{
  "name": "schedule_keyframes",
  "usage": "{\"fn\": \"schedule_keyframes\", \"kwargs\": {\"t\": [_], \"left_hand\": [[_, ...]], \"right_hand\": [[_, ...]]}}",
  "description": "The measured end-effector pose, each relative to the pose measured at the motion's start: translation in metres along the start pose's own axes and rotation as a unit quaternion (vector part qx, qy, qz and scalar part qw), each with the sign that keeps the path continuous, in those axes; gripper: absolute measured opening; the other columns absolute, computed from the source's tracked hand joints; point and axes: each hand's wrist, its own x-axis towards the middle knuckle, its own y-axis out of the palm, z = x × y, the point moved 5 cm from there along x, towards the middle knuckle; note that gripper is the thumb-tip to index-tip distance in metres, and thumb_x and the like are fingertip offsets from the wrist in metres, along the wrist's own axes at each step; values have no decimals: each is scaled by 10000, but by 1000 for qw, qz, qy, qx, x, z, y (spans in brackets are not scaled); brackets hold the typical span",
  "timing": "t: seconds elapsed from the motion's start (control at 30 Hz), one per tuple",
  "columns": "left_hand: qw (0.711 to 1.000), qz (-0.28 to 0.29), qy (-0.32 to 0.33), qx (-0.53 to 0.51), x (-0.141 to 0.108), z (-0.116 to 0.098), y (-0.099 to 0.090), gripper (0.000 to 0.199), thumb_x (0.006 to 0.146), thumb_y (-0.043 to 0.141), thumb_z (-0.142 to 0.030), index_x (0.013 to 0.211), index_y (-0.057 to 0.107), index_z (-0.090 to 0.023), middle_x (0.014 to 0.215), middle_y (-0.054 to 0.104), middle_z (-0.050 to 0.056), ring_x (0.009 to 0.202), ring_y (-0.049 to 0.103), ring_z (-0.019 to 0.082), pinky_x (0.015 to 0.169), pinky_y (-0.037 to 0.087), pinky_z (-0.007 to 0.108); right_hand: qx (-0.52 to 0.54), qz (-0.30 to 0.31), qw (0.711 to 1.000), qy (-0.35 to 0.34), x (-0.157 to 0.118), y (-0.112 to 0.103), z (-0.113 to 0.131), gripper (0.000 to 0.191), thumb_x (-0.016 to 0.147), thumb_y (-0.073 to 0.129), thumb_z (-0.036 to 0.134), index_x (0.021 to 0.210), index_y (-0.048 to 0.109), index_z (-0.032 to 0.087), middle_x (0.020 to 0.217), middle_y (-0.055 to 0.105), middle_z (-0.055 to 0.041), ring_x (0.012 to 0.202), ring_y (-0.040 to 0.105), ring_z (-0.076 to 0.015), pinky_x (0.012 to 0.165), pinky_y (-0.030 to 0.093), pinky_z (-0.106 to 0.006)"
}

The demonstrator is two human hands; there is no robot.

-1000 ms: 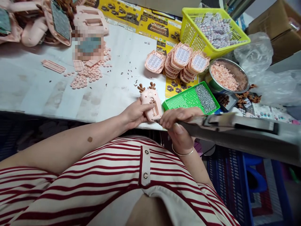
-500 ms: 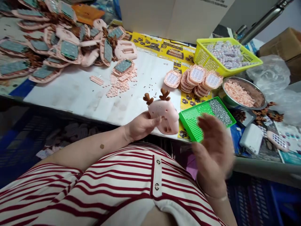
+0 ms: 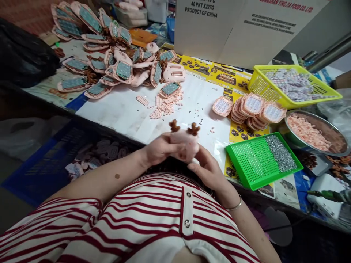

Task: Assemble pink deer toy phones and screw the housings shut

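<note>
A pale pink plastic casing [image 3: 184,143] with two brown antlers is at the table's front edge, slightly blurred. My left hand [image 3: 161,149] is closed round its left side, thumb across its face. At its lower right side is my right hand [image 3: 208,168], fingers curled against the casing and partly hidden behind it. Beyond the casing, small pink pieces [image 3: 164,109] lie beside an open casing with a grey-green panel [image 3: 170,88].
Many open casings [image 3: 123,70] are heaped at the left. To the right are stacked pink plates [image 3: 252,105], a yellow basket [image 3: 264,87], a green tray of screws [image 3: 248,160], a metal bowl [image 3: 336,128] and a tool [image 3: 329,194].
My right hand has come left from near the green tray to the casing and closed on it. The casing has tilted in my left hand. The view has shifted, showing more at the left.
</note>
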Motion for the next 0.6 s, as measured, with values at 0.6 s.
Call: {"fn": "schedule_keyframes", "kwargs": {"t": [0.6], "left_hand": [[807,-226,163,521,112,-119,-94,683,791,827,-308,1396,555,-146,1493,565,179,1365,509,344,1157,374,431]], "right_hand": [[-120,16,991,58,16,-3,-18,323,916,647,478,1083,740,218,1067,779,-93,994,719,-222,947,581,-414]]}}
